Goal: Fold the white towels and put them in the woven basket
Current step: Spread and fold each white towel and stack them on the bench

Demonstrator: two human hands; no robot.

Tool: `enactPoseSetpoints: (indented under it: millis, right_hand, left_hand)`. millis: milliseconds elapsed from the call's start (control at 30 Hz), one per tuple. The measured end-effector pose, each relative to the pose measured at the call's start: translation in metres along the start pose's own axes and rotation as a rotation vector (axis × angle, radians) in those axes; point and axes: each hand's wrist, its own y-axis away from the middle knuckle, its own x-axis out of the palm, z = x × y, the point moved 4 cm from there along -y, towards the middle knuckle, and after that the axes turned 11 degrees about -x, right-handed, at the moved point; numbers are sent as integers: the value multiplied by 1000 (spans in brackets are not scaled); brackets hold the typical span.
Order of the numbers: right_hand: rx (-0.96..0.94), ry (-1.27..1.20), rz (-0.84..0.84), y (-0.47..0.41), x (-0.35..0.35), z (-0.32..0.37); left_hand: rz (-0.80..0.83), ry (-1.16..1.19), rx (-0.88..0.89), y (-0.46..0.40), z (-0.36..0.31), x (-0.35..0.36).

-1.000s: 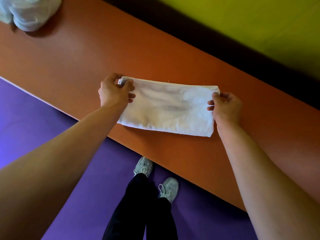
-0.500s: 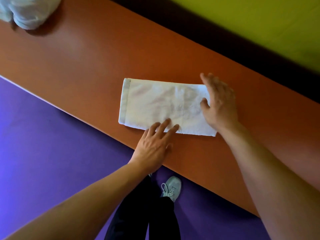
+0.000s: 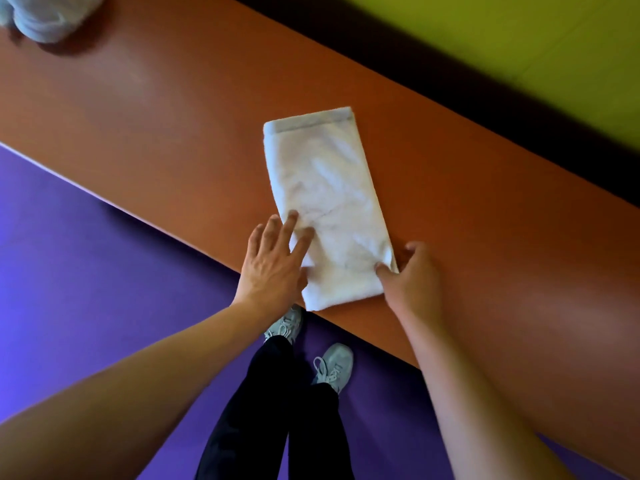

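Towel (image 3: 325, 206) lies folded into a long narrow strip on the orange worktop (image 3: 156, 109), its hemmed end pointing to about 12 o'clock and its near end reaching the worktop's front edge at 6 o'clock.

Head view: the left hand (image 3: 273, 265) sits at the strip's 7 o'clock corner, fingers straight and spread, fingertips resting flat on the cloth, gripping nothing. The right hand (image 3: 412, 278) is at the 5 o'clock corner, with its thumb on top of the cloth and its fingers curled at the edge beside it, so it looks to be pinching that corner. At 10 o'clock, well apart in the far corner of the worktop, a pile (image 3: 45, 15) of pale cloth shows, probably more towels; it is cut by the frame. No basket is in sight.

By my reading, this towel is part-folded: the lengthwise folds are done, and a fold or two across its length is left. After that comes carrying it to the basket, then the pile.
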Motion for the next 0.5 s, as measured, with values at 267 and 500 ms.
enactPoseSetpoints:
  millis: [267, 500]
  right_hand:
    - [20, -415, 79, 25, 3, 3]
    - [-40, -713, 207, 46, -8, 5]
  left_hand:
    - [87, 44, 242, 57, -11, 25]
    - [-40, 275, 228, 66, -2, 16]
